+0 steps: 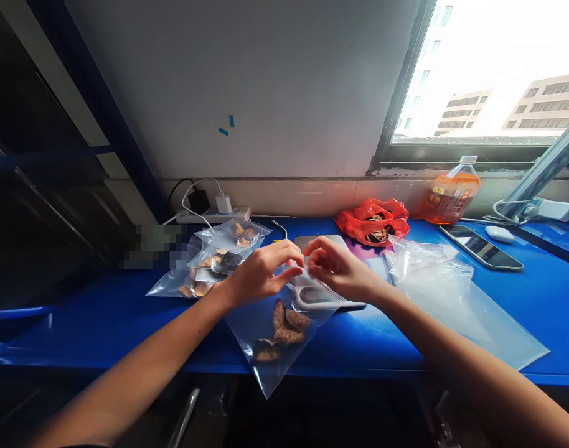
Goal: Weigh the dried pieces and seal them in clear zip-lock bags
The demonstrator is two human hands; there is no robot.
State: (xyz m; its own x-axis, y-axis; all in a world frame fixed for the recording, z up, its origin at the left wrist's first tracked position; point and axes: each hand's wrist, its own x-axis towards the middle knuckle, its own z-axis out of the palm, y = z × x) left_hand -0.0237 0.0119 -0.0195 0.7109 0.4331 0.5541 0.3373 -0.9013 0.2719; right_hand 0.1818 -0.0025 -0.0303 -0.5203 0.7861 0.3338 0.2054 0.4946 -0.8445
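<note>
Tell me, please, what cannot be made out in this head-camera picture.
In the head view:
Upper part of the clear plastic bag holding rough brown pieces: partly behind the bare left hand.
Contents of the crumpled red plastic bag: partly covered by its folds.
Small print on the orange-red, white-capped plastic bottle: too small.
Rest of the bare right arm: cut off at lower right.
</note>
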